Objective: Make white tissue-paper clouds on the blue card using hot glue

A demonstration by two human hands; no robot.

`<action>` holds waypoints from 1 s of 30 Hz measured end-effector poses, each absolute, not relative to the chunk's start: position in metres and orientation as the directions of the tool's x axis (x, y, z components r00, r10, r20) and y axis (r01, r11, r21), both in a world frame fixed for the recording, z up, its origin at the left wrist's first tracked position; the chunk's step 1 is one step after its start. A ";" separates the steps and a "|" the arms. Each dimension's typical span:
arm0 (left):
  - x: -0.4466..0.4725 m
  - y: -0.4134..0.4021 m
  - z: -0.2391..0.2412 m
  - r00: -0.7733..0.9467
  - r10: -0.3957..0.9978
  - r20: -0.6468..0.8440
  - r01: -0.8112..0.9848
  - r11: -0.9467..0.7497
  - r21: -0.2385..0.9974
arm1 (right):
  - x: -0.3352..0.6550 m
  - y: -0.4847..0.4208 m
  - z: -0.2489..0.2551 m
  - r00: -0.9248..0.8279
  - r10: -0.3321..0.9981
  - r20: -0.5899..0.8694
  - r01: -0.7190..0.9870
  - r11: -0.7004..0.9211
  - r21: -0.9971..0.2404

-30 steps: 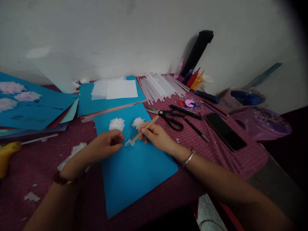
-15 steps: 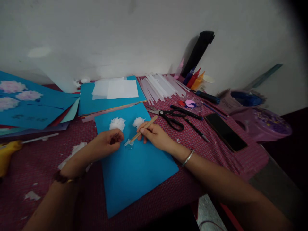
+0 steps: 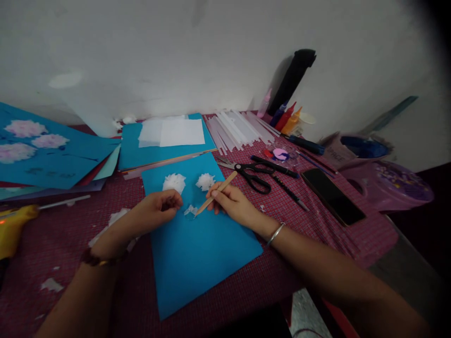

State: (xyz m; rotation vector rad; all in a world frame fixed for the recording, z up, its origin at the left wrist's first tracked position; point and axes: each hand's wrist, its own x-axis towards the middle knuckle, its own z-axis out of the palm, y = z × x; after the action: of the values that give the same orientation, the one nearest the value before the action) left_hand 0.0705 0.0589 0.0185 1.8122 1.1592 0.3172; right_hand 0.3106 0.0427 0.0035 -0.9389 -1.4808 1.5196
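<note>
A blue paper sheet (image 3: 200, 244) lies on the red checked tablecloth in front of me. Two white tissue puffs (image 3: 174, 182) (image 3: 205, 181) sit near its top edge. My right hand (image 3: 230, 201) is closed on a wooden stick (image 3: 216, 192), whose tip presses a small white tissue scrap (image 3: 190, 210) onto the sheet. Just left of the scrap, my left hand (image 3: 155, 211) rests on the sheet's edge with its fingers pinched together; what they hold is too small to name.
Black scissors (image 3: 252, 174), black pens (image 3: 275, 165), a dark phone (image 3: 333, 196), white paper strips (image 3: 236, 129) and glue bottles (image 3: 287, 117) lie to the right. Blue sheets with white paper (image 3: 172, 133) lie behind. A yellow glue gun (image 3: 14, 224) sits far left. Pink containers (image 3: 387, 180) stand right.
The stick's tip and the tissue scrap have shifted slightly on the blue sheet. Both hands stay in nearly the same place.
</note>
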 end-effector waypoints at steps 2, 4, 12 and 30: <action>0.071 0.059 0.018 0.523 0.818 -0.241 0.576 -0.130 0.807 | 0.310 0.042 0.002 -0.397 0.917 0.028 -0.032 0.017 -0.999; 0.071 0.059 0.018 0.520 0.819 -0.243 0.578 -0.129 0.806 | 0.309 0.044 0.000 -0.384 0.923 0.021 -0.022 0.013 -1.000; 0.068 0.060 0.018 0.520 0.822 -0.233 0.574 -0.134 0.808 | 0.306 0.046 0.002 -0.367 0.930 0.019 0.033 0.033 -0.999; -0.001 0.010 0.093 0.035 0.996 -0.084 0.731 0.032 0.682 | 0.314 0.049 0.002 -0.269 0.957 -0.105 -0.105 -0.138 -0.985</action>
State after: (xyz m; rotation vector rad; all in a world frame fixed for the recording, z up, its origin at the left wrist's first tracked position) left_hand -0.0015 0.0097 0.0934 1.7532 1.7497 0.6049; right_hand 0.3141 0.0489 0.0020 -1.0680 -1.2451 1.5522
